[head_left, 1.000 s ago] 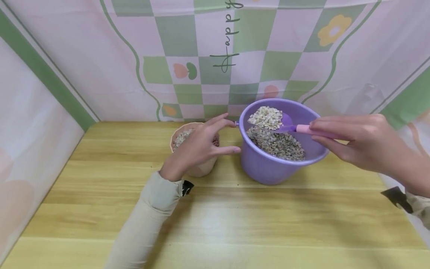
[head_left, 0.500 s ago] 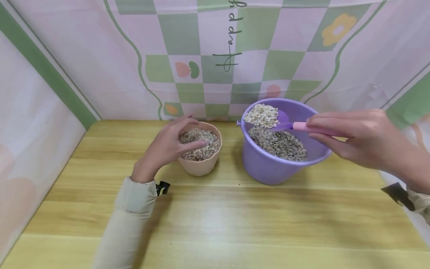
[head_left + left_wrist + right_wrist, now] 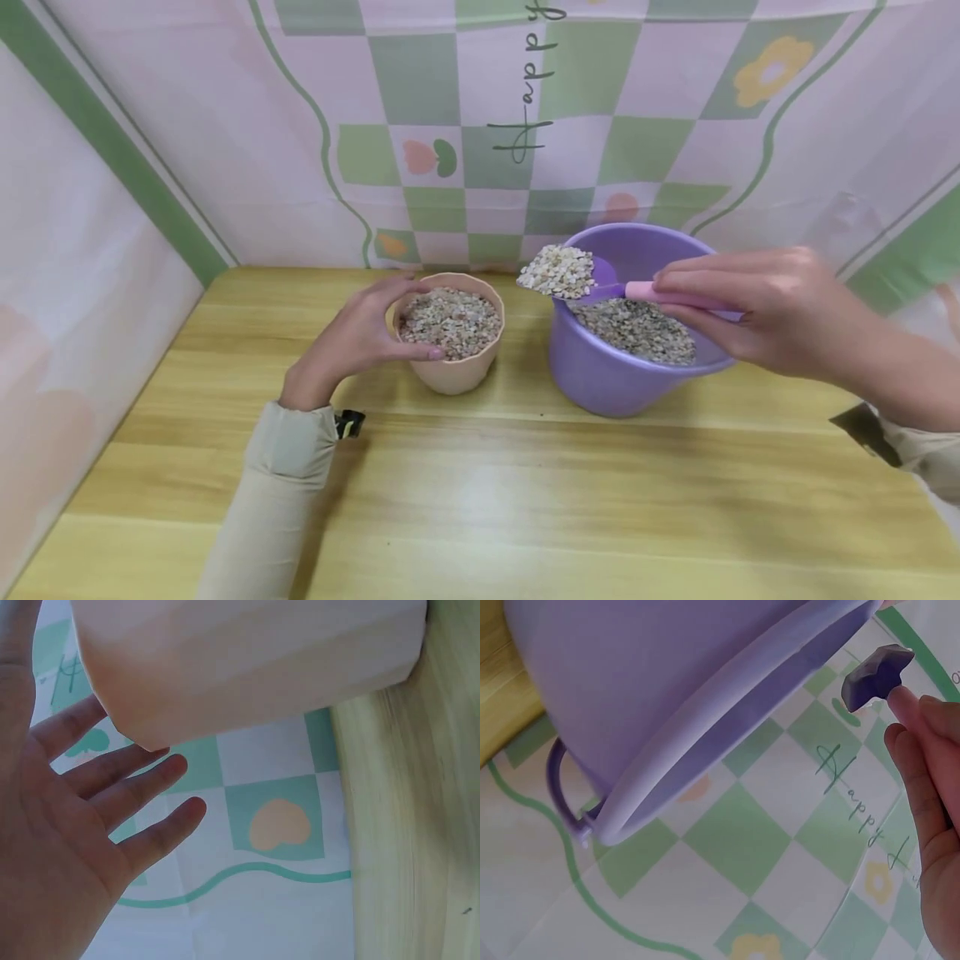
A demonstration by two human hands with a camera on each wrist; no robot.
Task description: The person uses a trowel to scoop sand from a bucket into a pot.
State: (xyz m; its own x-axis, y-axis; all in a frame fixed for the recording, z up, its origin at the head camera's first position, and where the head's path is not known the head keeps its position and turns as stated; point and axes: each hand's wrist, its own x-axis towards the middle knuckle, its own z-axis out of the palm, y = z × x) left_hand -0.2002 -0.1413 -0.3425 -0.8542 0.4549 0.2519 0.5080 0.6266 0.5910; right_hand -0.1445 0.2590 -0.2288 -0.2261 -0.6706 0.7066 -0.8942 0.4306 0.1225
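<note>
My right hand (image 3: 772,317) grips the pink handle of a small purple shovel (image 3: 611,287). Pale gravel (image 3: 558,271) is heaped on its blade, which extends past the left rim of a purple bucket (image 3: 611,375). Darker gravel (image 3: 645,333) lies inside the bucket. To the left stands a peach flowerpot (image 3: 453,379) filled with gravel (image 3: 457,325). My left hand (image 3: 352,337) is at the pot's left side, thumb and forefinger spread along its rim. In the left wrist view its other fingers (image 3: 146,787) are extended beside the pot wall.
The wooden table (image 3: 465,492) carries both containers. Close behind them hangs a green-and-white checked cloth (image 3: 495,167). The bucket's loop handle (image 3: 555,780) shows in the right wrist view.
My left hand has moved left, from over the pot to its left side, uncovering the gravel there. My right hand has carried the loaded shovel left, across the bucket's rim.
</note>
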